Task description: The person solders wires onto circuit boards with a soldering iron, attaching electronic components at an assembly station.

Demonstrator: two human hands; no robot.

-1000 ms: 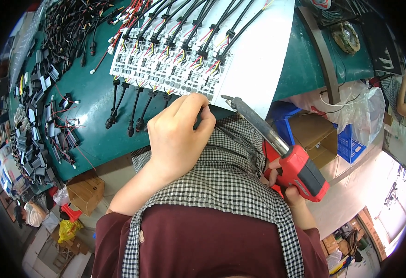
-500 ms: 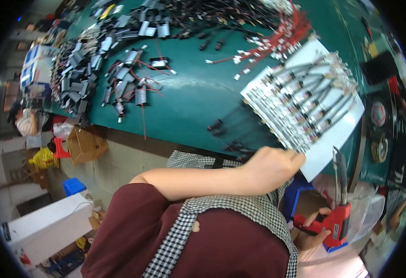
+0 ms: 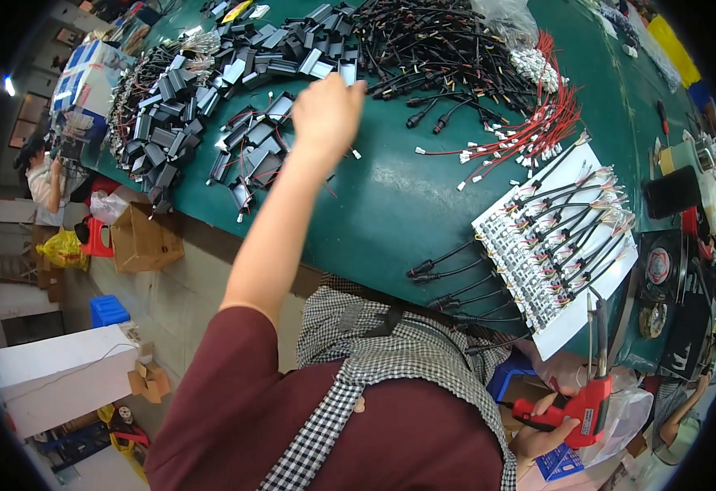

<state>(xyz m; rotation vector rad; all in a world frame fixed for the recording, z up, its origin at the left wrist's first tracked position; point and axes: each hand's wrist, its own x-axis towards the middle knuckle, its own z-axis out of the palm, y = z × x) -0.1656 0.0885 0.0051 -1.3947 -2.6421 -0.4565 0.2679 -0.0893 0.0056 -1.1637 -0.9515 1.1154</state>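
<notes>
My left hand (image 3: 329, 114) reaches across the bench, its back toward me and its fingers bent at the edge of a pile of grey metal housings (image 3: 272, 57). One grey housing (image 3: 348, 72) is right at its fingers; the fingertips are hidden, so any hold on it does not show. At the lower right my right hand (image 3: 544, 430) is wrapped round the grip of a red soldering gun (image 3: 593, 413), its long metal nose pointing up. Beyond the nose lies a white board (image 3: 566, 327) bearing rows of small circuit boards (image 3: 529, 266) with black cables attached.
Housings with red wires (image 3: 251, 155) lie left of my forearm. Black connector cables (image 3: 448, 57) and red wires with white plugs (image 3: 529, 135) are heaped at the back. A dark phone-like slab (image 3: 673, 194) is at right. A cardboard box (image 3: 147, 237) and another person (image 3: 47, 180) are at left.
My left hand has moved from the white board's near edge, forward and left to the grey housings. The soldering gun stays in my right hand. The whole view has shifted slightly.
</notes>
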